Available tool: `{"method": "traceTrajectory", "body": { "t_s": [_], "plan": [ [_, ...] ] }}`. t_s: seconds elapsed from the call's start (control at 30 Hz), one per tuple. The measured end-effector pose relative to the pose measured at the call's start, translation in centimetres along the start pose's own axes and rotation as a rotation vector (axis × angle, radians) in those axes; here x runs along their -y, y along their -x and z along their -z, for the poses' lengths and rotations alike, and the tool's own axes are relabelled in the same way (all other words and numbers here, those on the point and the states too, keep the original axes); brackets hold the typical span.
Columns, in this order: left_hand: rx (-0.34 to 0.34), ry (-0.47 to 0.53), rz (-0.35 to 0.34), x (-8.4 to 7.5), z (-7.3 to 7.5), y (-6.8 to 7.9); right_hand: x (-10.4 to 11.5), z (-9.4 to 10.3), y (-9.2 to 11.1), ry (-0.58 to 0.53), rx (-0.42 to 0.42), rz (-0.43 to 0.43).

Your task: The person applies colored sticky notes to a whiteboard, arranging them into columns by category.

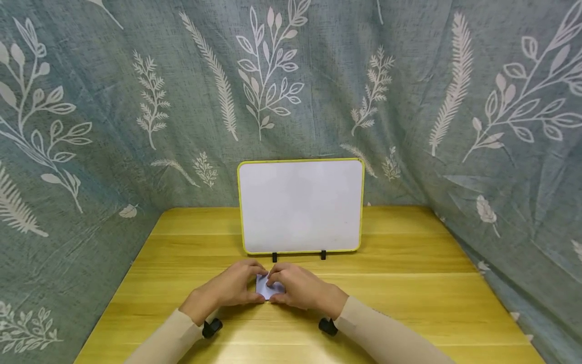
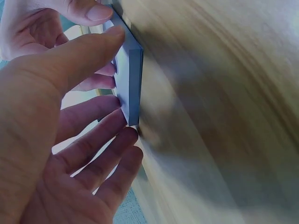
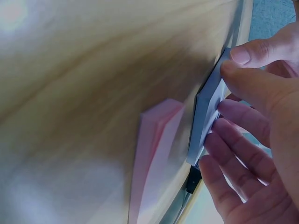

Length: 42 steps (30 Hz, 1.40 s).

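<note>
A pale blue pad of sticky notes (image 1: 262,289) lies flat on the table between both hands. My left hand (image 1: 229,287) holds its left part, thumb at the near edge and fingertips toward the far edge. My right hand (image 1: 303,288) grips its right part, thumb at the near edge and fingers bent over its top. In the left wrist view, the pad's side (image 2: 134,86) shows with both thumbs close together on it. A pink pad of sticky notes (image 3: 154,149) lies beside the blue pad (image 3: 205,112) in the right wrist view; in the head view the right hand mostly hides it.
A whiteboard (image 1: 301,207) with a yellow frame stands on black feet (image 1: 275,257) just behind the hands. The wooden table (image 1: 400,293) extends to both sides. Patterned green-grey cloth (image 1: 318,101) hangs behind the table and along its sides.
</note>
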<state>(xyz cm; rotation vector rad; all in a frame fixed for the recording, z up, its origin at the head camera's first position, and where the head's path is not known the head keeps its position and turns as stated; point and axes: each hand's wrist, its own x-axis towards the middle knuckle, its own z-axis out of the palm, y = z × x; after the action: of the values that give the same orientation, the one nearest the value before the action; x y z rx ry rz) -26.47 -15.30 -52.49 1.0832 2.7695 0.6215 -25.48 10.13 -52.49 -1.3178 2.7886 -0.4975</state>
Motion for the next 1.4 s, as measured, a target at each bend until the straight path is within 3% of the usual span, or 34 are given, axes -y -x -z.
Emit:
{"method": "traceTrajectory", "body": {
  "t_s": [0.57,0.8,1.1,1.4],
  "plan": [
    [0.036,0.016,0.003,-0.2,0.7,0.0,0.0,0.0,0.1,0.021,-0.02,0.031],
    [-0.016,0.018,0.001,-0.2,0.2,-0.1,-0.2,-0.2,-0.1,0.013,-0.066,0.029],
    [-0.124,0.072,0.054,-0.2,-0.2,0.8,-0.4,-0.1,-0.6,-0.061,-0.111,-0.012],
    [-0.184,0.064,0.019,-0.2,-0.8,1.4,-0.4,-0.1,-0.6,-0.12,-0.176,-0.058]
  ]
}}
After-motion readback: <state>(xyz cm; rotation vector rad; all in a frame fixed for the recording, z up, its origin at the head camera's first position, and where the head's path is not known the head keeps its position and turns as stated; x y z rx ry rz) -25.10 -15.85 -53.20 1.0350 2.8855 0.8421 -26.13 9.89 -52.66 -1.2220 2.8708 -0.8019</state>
